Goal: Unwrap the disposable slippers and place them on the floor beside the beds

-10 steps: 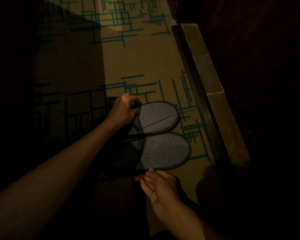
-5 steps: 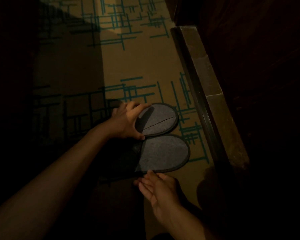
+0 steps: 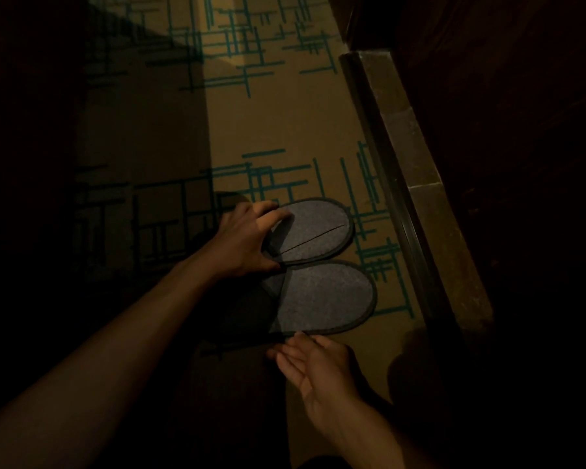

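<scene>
Two grey disposable slippers with dark trim lie side by side on the carpet, toes pointing right. The far slipper (image 3: 317, 231) has a thin dark crease across its top. My left hand (image 3: 247, 238) rests on its heel end, fingers spread over the upper and thumb at the near edge. The near slipper (image 3: 322, 296) lies flat; its heel end is lost in shadow. My right hand (image 3: 313, 363) is open, palm up, fingertips touching the near slipper's near edge. No wrapper is visible.
Tan carpet with teal line patterns (image 3: 261, 62) runs away from me. A dark wooden ledge with a metal strip (image 3: 416, 184) borders the carpet on the right, close to the slippers' toes. Deep shadow covers the left side and the lower middle.
My left hand has opened from a closed grip at the far slipper's heel and now lies spread over it. My right hand has barely moved.
</scene>
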{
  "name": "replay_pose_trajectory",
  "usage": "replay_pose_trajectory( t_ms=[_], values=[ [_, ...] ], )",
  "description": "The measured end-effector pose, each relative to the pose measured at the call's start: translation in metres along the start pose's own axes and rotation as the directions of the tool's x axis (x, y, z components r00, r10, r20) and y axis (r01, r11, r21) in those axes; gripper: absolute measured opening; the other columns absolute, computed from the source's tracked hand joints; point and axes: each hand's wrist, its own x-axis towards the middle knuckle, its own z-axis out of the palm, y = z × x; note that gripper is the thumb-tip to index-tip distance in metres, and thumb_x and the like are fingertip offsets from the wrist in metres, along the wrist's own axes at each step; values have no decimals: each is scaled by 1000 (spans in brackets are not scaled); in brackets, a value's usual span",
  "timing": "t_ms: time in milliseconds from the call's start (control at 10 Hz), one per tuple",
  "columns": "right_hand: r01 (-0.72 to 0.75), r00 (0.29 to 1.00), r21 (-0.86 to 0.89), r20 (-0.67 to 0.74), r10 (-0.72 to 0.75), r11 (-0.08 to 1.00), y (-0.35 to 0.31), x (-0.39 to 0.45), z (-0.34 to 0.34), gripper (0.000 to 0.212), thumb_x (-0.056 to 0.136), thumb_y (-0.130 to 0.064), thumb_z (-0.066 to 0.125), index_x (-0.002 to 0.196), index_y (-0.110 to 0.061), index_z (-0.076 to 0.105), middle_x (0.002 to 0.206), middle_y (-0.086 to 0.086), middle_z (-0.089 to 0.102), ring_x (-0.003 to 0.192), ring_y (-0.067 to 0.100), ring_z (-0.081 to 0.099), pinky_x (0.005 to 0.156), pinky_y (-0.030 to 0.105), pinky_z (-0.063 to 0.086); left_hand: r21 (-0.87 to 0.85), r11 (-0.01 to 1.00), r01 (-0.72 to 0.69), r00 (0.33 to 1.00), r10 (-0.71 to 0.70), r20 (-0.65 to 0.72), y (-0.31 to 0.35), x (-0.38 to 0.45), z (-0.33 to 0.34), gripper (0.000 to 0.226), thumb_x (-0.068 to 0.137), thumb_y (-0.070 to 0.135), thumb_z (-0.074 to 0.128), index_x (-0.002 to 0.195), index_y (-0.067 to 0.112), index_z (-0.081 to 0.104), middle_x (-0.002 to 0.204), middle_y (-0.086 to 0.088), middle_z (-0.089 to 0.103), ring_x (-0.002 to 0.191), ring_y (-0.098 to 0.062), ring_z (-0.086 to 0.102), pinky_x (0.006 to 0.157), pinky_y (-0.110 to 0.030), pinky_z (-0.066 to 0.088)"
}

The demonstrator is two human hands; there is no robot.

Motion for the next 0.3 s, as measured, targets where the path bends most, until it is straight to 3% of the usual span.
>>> replay_pose_trajectory(
  t_ms=[200, 300],
  values=[
    [11, 998, -71, 56, -7, 997, 0, 1, -6, 15, 97, -7, 52, 99, 6, 59, 91, 24, 71, 76, 29, 74, 61, 28, 59, -14, 1000, -14, 1000, 14, -9, 1, -4, -2, 100, 59, 48, 85, 147, 28, 43, 155, -13, 38, 135, -37, 35, 102, -52, 35],
    [27, 997, -224, 70, -12, 974, -5, -6, -14, 17, 99, -11, 49, 100, 1, 60, 87, 19, 73, 68, 25, 74, 62, 31, 60, 9, 1000, -15, 1000, 16, -10, 8, -22, -9, 96, 65, 44, 84, 148, 24, 42, 158, -16, 32, 141, -35, 28, 109, -52, 31]
  ],
)
